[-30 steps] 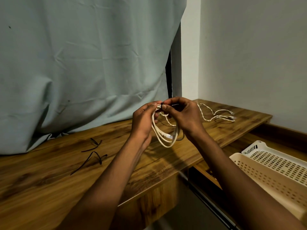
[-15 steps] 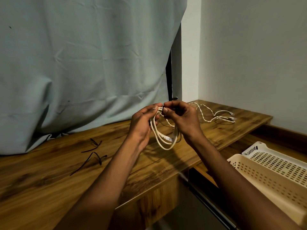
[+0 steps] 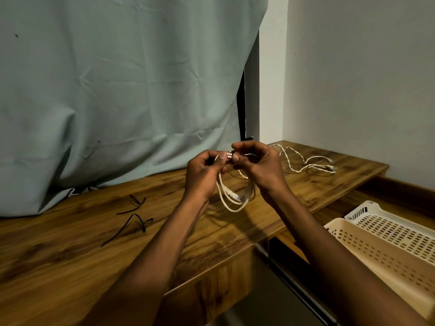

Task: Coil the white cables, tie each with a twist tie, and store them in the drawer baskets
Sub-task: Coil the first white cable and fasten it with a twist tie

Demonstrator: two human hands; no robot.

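Note:
A coiled white cable (image 3: 231,198) hangs in loops between my hands above the wooden desk (image 3: 70,243). My left hand (image 3: 203,176) pinches the top of the coil. My right hand (image 3: 257,168) grips the same spot, where a dark twist tie (image 3: 231,154) shows between my fingertips. A second white cable (image 3: 308,162) lies loose on the desk's far right. Two more black twist ties (image 3: 134,204) (image 3: 131,228) lie on the desk to the left. A beige basket (image 3: 381,257) and a white basket (image 3: 395,225) sit low at the right.
A pale green curtain (image 3: 117,90) hangs behind the desk and drapes onto its back edge. A white wall (image 3: 364,78) stands to the right. The baskets rest in an open drawer (image 3: 292,241) below the desk's right end.
Both hands have risen slightly with the coil and stay pinched together at its top; my fingertips have shifted around the tie.

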